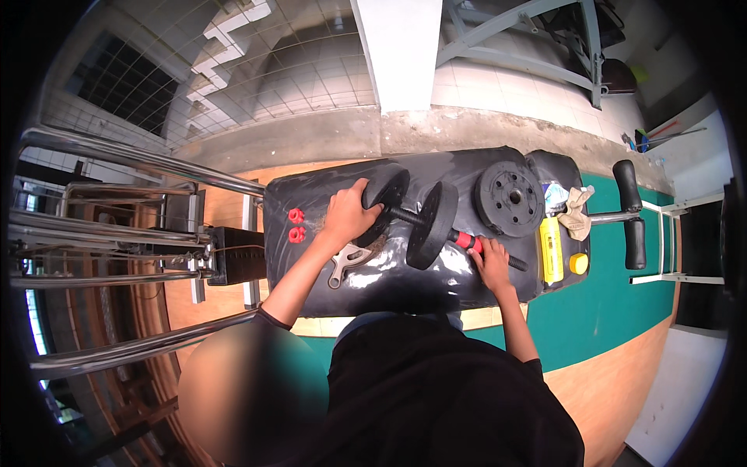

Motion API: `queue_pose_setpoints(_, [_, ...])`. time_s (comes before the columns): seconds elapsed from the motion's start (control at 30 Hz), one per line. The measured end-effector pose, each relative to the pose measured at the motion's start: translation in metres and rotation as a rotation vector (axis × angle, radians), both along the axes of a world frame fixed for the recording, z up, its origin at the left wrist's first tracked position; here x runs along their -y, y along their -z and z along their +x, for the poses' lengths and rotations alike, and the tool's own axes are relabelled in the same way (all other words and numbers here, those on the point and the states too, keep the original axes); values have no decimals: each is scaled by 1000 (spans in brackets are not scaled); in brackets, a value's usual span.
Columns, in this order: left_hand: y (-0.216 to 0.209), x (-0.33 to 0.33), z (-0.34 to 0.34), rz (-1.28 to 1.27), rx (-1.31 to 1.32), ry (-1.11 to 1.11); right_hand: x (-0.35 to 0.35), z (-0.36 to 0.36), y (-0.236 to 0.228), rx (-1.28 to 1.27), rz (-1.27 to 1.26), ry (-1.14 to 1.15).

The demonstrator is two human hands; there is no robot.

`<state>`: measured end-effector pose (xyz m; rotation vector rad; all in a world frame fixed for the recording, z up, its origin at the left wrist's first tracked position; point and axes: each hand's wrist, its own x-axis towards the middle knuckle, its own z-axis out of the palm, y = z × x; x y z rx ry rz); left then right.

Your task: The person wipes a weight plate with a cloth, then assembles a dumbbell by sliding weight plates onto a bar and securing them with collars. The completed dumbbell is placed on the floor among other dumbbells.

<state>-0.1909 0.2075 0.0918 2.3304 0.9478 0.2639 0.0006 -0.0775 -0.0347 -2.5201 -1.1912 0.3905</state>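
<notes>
A dumbbell bar (407,215) lies slantwise across a black padded bench (331,175), with a black weight plate (395,184) at its left and a second weight plate (440,222) nearer its middle. My left hand (352,215) grips the left plate, its fingers over the edge and its thumb against the inner face. On the bar's right part, my right hand (492,263) closes round the shaft beside a red collar (464,240); the threaded end sticks out past it. Two red star-shaped nuts (296,224) and a metal spanner (342,268) lie left of my left hand.
A loose weight plate (490,204) lies flat to the right. Beyond it are a yellow bottle (552,253), a yellow round lid (578,263) and a crumpled beige cloth (576,218). Chrome rails (148,161) stand left of the bench, padded rollers (627,187) right.
</notes>
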Motion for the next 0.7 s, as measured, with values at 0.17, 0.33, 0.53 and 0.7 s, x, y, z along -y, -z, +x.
queue_pose_setpoints(0.17, [3,14,21,-8,-89,13,17,2,9,-63,77,-6])
queue_pose_setpoints(0.33, [12,23,34,-51,-51,72,18,1,4,-6,143,6])
queue_pose_setpoints(0.53, [15,36,37,-196,-115,85,-27,-10,-34,183,151,-33])
queue_pose_setpoints(0.7, [37,17,14,-474,62,117,-31,-12,-17,181,171,-68])
